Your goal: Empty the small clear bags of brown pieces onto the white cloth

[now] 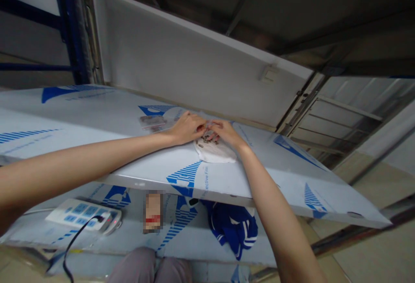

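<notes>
My left hand [189, 127] and my right hand [228, 132] meet over the far part of the table, fingertips bent together in a pinch. Whatever sits between them is too small and blurred to name. Below the fingers lies a white cloth or paper sheet [216, 153], its far part hidden by my hands. Several small brownish, metallic-looking pieces [201, 143] are scattered on it. To the left of my left hand, a clear plastic bag [152, 123] with brownish contents rests flat on the table.
The table [136, 162] wears blue-printed protective film. A lower shelf holds a white power strip [86, 216] with a black cable [73, 239], a blurred-out item [153, 211] and blue-and-white cloth [231, 224]. Dark panels hang overhead; a blue metal frame [73, 27] stands left.
</notes>
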`<state>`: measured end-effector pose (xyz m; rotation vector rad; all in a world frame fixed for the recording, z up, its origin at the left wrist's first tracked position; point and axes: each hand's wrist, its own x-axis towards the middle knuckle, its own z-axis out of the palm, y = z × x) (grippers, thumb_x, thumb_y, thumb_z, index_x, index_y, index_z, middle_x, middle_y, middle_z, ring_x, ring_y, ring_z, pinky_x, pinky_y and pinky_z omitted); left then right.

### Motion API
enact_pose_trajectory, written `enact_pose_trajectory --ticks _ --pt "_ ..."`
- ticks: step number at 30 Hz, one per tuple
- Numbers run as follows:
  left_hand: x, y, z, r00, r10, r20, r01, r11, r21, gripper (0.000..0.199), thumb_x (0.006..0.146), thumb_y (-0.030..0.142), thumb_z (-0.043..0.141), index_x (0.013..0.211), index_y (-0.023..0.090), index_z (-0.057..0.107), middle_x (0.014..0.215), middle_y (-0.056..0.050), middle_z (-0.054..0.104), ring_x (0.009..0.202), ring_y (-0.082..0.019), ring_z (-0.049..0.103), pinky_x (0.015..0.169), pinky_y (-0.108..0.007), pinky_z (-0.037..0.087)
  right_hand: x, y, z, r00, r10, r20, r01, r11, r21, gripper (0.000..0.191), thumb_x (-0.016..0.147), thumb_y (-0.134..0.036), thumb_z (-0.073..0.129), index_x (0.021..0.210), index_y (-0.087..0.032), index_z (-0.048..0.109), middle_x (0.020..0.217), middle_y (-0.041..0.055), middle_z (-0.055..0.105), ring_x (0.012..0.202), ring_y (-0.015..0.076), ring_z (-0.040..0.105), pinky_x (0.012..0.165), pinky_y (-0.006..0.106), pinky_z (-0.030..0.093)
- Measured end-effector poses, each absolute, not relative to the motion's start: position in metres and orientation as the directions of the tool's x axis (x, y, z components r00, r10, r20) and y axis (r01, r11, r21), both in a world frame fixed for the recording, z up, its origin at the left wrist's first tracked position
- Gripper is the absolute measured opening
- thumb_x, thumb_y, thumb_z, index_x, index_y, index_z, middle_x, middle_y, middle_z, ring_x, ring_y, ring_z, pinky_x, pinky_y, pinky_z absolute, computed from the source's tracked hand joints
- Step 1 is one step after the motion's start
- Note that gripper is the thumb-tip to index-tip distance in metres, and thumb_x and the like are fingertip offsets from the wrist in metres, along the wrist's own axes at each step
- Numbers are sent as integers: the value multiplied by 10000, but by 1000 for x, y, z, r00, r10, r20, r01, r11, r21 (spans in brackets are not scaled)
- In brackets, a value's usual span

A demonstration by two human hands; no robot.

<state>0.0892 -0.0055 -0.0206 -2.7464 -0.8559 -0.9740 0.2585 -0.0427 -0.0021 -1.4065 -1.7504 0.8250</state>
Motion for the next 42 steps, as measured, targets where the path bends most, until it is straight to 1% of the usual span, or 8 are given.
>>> enact_pose_trajectory --ticks 4,8,13,16,21,25,32,42 --pt "88 -5 -20 602 561 568 592 -791 154 362 895 381 414 738 145 641 744 -72 660 764 -202 584 833 -362 344 263 -36 -1 -66 968 242 497 242 -833 189 801 -163 539 896 -143 700 936 74 715 600 103 637 582 209 457" --pt "84 7 -24 565 716 410 542 -697 470 530 924 481 295 688 151 636 651 -59 634 696 -200 599 771 -337 410 268 -36 4 -56 942 331 447 321 -835 217 805 -213 530 918 -169 710 1130 77 669 686 109 653 594 202 445" --pt "89 25 -36 443 763 471 213 -600 771 304 861 362 448 1034 135 551 980 -85 660 896 -181 618 796 -297 459 266 -38 6 -60 939 340 424 332 -843 253 800 -247 545 975 -165 709 1031 94 701 759 138 654 645 224 461" --pt "92 31 -42 408 795 449 92 -525 846 288 799 267 515 1058 141 510 873 -52 670 802 -162 632 740 -284 480 265 -35 1 -67 943 325 450 320 -834 234 773 -193 562 946 -162 716 959 86 714 786 148 648 674 244 470" --pt "83 41 -42 419 797 435 194 -547 814 279 732 220 581 998 155 523 673 16 651 584 -138 595 572 -244 442 268 -33 -7 -149 970 191 470 239 -849 240 727 -217 670 950 -141 716 902 81 719 730 144 642 620 238 460" --pt "75 45 -37 368 757 540 335 -650 682 202 753 198 559 952 170 537 693 8 675 675 -149 622 648 -252 447 269 -37 -5 -102 988 115 504 151 -851 313 789 -275 645 1058 -120 682 940 103 716 694 139 658 612 231 451" --pt "73 37 -33 419 652 632 414 -757 506 252 806 259 563 1038 162 549 800 -17 705 774 -165 643 717 -271 435 275 -32 -6 -39 975 221 610 198 -767 196 839 -238 561 867 -108 705 859 109 722 579 124 631 596 235 451" --pt "74 33 -29 456 668 588 452 -743 494 259 834 371 570 924 136 633 810 -45 707 751 -166 631 692 -258 414 289 -19 -19 -91 954 287 672 272 -689 169 786 -269 616 792 -140 725 809 82 726 642 151 632 628 257 465"
